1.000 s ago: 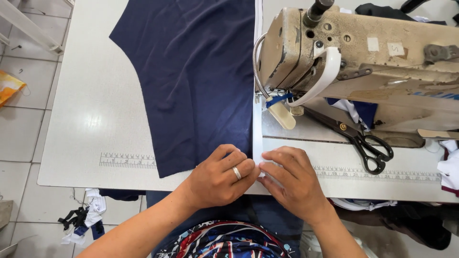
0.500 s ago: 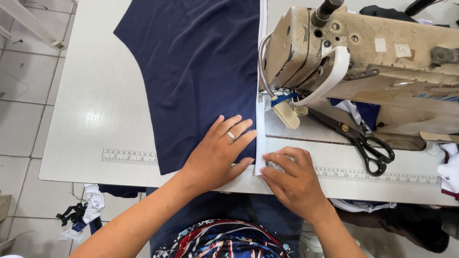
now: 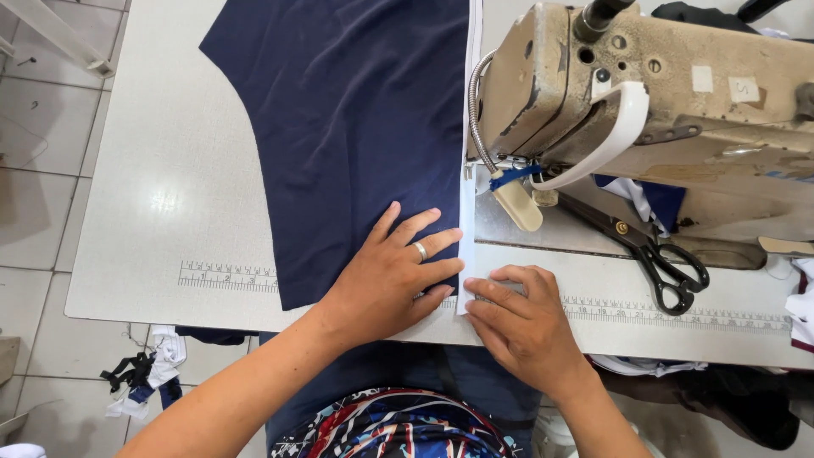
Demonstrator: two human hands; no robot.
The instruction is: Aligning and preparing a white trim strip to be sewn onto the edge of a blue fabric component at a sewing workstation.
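Head view: large navy blue knit fabric panel (image 3: 356, 127) lies flat on the white sewing table (image 3: 170, 203), its right edge against a narrow white fabric strip (image 3: 465, 212) running toward the beige industrial sewing machine (image 3: 644, 93). Left hand (image 3: 394, 276) rests open, fingers spread, pressing the panel's near right corner. Right hand (image 3: 521, 326) lies flat, fingertips on the strip's near end; gripping nothing. Edges appear aligned; whether any seam is sewn I cannot tell. Black-handled scissors (image 3: 657, 254) lie idle, right.
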